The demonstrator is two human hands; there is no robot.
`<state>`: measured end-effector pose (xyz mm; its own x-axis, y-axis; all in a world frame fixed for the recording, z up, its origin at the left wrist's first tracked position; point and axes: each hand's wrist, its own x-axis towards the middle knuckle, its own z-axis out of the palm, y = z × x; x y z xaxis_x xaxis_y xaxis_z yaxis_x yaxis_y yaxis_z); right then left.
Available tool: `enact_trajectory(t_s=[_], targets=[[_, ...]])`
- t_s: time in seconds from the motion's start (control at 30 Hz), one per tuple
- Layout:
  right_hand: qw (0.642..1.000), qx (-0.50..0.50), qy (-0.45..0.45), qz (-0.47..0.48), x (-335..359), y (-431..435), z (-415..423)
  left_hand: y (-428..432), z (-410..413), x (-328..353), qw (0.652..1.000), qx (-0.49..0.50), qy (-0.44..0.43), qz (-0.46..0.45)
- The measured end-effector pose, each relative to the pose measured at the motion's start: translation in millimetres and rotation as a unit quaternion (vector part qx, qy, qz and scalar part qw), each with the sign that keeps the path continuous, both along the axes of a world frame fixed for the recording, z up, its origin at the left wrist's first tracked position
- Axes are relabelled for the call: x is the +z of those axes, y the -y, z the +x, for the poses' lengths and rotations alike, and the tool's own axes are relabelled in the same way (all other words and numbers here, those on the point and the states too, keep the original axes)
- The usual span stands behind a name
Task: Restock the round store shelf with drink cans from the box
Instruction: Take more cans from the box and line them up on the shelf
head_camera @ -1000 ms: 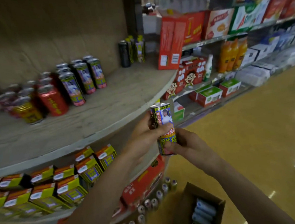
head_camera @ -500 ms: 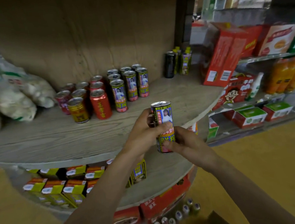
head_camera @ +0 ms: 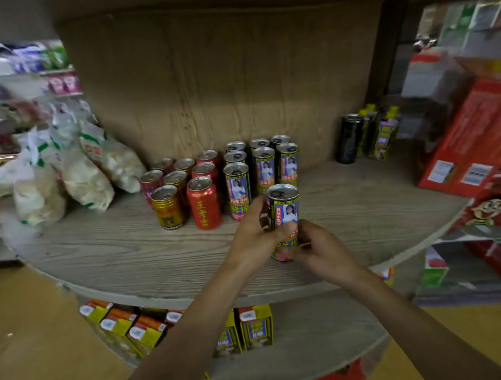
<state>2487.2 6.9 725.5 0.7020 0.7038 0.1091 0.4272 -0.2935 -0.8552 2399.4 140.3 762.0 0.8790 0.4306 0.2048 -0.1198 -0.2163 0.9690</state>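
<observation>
Left hand (head_camera: 254, 233), right hand (head_camera: 319, 249) round 1 slim cylindrical can (head_camera: 283, 203)

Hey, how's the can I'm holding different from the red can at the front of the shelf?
The held can is slim, with a green-and-blue portrait label; the red can looks stouter, with yellow characters. The held can is gripped by the left hand and right hand; the red can stands untouched on the shelf. Both are upright with silver pull-tab tops.
</observation>
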Motion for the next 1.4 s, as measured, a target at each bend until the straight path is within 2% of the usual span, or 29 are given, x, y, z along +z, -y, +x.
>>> enact_trajectory(t_s=[0.33, 0.53, 0.87, 1.07, 1.4], targets=[[1.0, -0.011, 0.006, 0.013, -16, -20, 40, -13, 43, -19, 0.998, 0.033, -0.002, 0.044], [0.999, -0.023, 0.041, 0.021, -22, -30, 50, -17, 54, -35, 0.998, 0.045, -0.004, 0.053], [0.995, -0.049, 0.089, 0.015, -29, -58, 77, -23, 54, -62, 0.99, 0.126, -0.026, 0.049], [0.991, -0.08, 0.104, 0.006, -32, -72, 87, -30, 64, -77, 0.983, 0.143, -0.062, 0.095], [0.985, -0.127, 0.113, -0.025, -39, -90, 93, -23, 68, -66, 0.974, 0.16, -0.089, 0.136]])
